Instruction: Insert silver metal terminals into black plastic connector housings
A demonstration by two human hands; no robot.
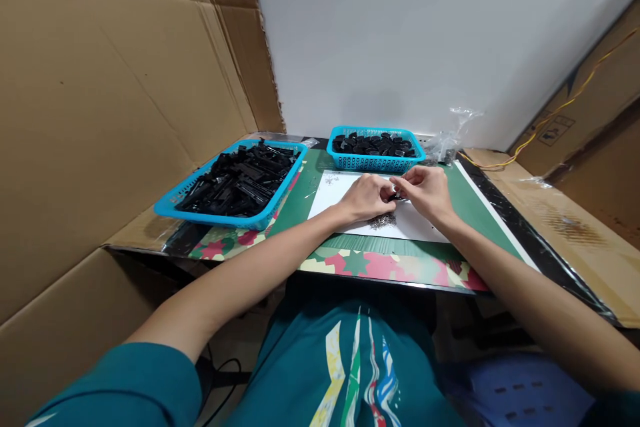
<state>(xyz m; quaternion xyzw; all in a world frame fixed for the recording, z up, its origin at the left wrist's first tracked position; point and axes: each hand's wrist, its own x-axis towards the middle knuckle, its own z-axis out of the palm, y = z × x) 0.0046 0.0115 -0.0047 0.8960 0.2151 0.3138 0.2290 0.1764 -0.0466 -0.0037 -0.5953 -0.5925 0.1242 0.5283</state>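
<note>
My left hand (366, 197) and my right hand (423, 191) meet over a white sheet (334, 195) on the green mat (469, 203). Both have their fingers pinched together on a small black part (395, 196) held between them. Just below the hands a little heap of tiny metal pieces (382, 220) lies on the sheet. A few more specks lie at the sheet's far left corner.
A large blue basket (176, 203) of long black plastic parts stands at the left. A smaller blue basket (376, 161) of small black parts sits at the back centre. A clear plastic bag (446, 144) lies to its right. Cardboard walls close in both sides.
</note>
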